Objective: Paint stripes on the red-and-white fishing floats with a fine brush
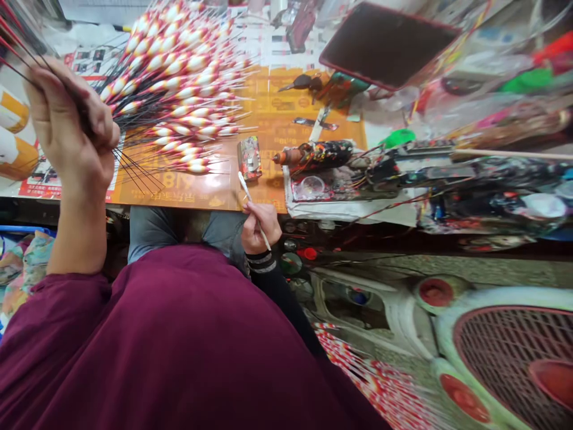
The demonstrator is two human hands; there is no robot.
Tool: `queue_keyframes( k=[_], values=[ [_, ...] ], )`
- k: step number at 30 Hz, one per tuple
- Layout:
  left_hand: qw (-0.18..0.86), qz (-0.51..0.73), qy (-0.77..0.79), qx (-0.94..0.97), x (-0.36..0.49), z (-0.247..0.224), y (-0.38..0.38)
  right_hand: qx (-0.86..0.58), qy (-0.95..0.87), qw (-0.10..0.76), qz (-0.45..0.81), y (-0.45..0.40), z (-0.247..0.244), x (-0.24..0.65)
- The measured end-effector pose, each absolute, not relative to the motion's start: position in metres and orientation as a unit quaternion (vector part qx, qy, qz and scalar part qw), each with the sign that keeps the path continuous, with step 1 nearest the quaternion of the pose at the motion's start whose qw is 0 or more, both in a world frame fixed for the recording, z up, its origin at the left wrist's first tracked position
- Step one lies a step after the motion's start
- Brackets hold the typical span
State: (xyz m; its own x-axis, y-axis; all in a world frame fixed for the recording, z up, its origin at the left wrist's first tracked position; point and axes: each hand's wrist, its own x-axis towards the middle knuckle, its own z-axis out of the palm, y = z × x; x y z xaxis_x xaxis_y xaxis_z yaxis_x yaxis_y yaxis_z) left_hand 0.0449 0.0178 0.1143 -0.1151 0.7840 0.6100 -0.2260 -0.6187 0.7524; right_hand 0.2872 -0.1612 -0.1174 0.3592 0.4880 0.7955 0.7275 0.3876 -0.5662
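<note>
At the upper left my left hand [74, 113] is raised with its fingers closed round several thin dark sticks, partly blurred. Beside it a large bundle of white, red and yellow painted floats [188, 83] lies on the orange table mat [264, 113], their dark stems pointing toward that hand. My right hand [261, 227], at the table's front edge, pinches a thin white stick [245, 186] with a swollen white tip. Just above that tip stands a small paint-spattered block [249, 158].
A paint-covered tool [317, 154] rests on a white tray [353, 206] to the right. Behind it are a dark tablet [387, 45] and a cordless tool [331, 83]. A fan [510, 358] and more red-white floats [380, 382] are below right.
</note>
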Motion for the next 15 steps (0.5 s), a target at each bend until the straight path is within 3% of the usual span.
queue_keyframes(
  k=[11, 15],
  values=[
    [0.406, 0.614, 0.273, 0.619, 0.005, 0.119, 0.008, -0.516, -0.570, 0.628, -0.120, -0.162, -0.104, 0.284],
    [0.354, 0.633, 0.244, 0.644, -0.034, 0.141, -0.003, -0.523, -0.568, 0.625, -0.118, -0.164, -0.110, 0.287]
  ],
)
